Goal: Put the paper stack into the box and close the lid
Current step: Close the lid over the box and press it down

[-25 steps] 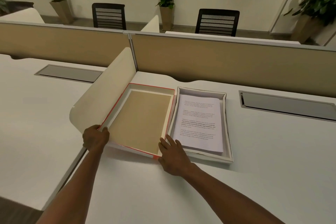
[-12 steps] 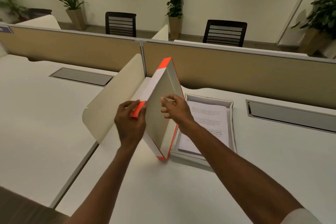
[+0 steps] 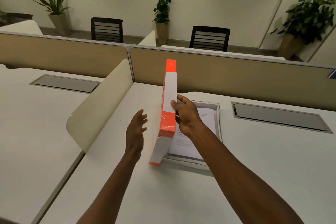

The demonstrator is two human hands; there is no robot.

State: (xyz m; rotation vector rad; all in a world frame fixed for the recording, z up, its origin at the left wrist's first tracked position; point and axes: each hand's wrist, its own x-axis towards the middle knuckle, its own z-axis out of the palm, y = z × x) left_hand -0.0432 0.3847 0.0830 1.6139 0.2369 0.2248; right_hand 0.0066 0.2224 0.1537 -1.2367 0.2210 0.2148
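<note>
Right hand [image 3: 185, 114] grip holds lid [image 3: 168, 112] upright beside box [image 3: 219, 123]; left hand [image 3: 135, 131] open, apart.

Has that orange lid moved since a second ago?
Yes. The lid lay flat left of the box; now it stands on edge against it, held by the right hand.

place: open-plan office | desks: white desk [image 3: 254, 169] sitting at 6 o'clock, tan partition [image 3: 227, 76] running across 12 o'clock | beyond: mesh chairs [image 3: 209, 38] standing at 12 | potted plants [image 3: 161, 16] lining the wall
</note>
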